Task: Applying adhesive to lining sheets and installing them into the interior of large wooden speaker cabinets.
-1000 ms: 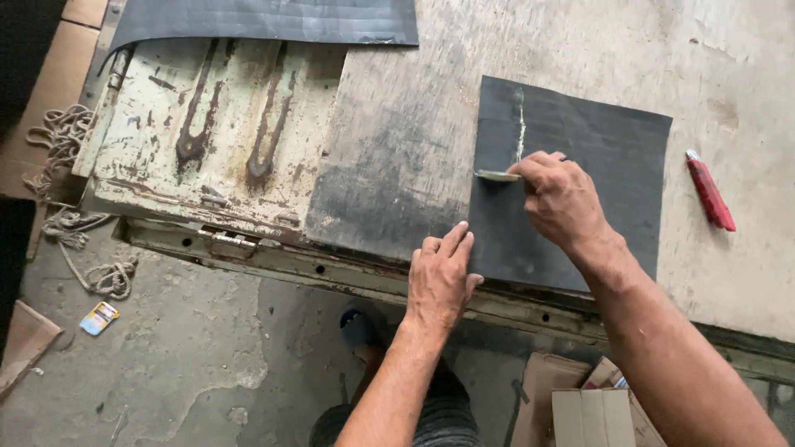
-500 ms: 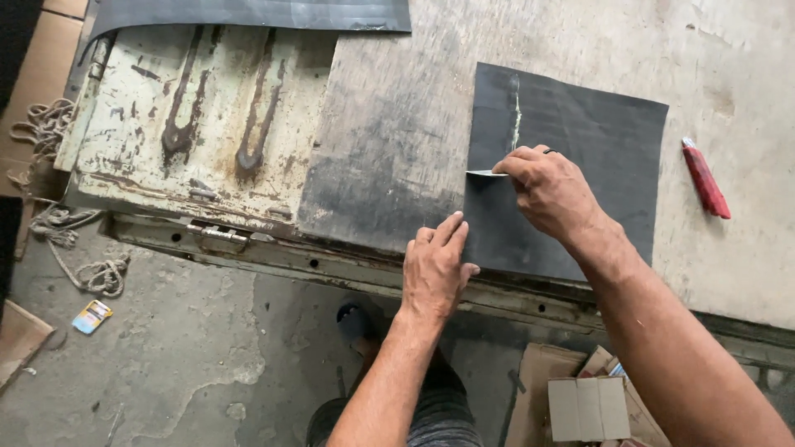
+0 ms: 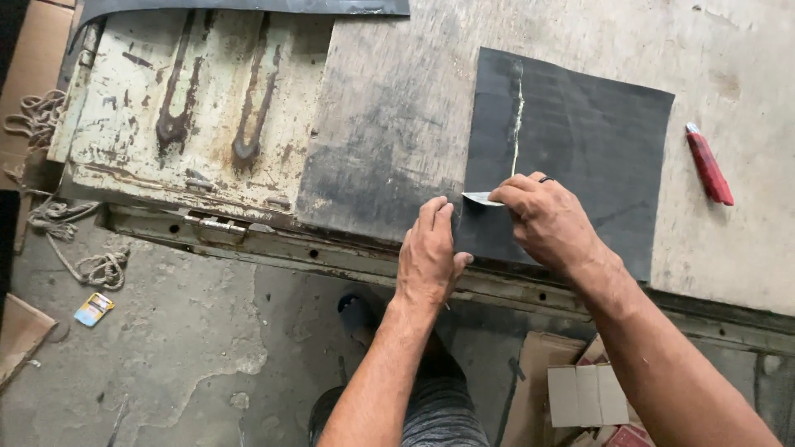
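The table (image 3: pixel 745 50) has a worn, pale, scuffed top with dark smudged areas toward its front edge. At its left end sits a flat metal plate (image 3: pixel 199 108) with chipped cream paint and rust streaks. A rusty steel rail (image 3: pixel 273 244) with bolt holes runs along the front edge. The floor (image 3: pixel 166 356) is grey, stained concrete. Coiled rope (image 3: pixel 50 165) lies at the left. Cardboard boxes (image 3: pixel 580 393) stand at lower right. Lighting is even daylight.

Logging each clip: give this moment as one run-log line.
left hand: flat on black sheet edge | right hand: holds small blade on sheet | red cutter: lying apart
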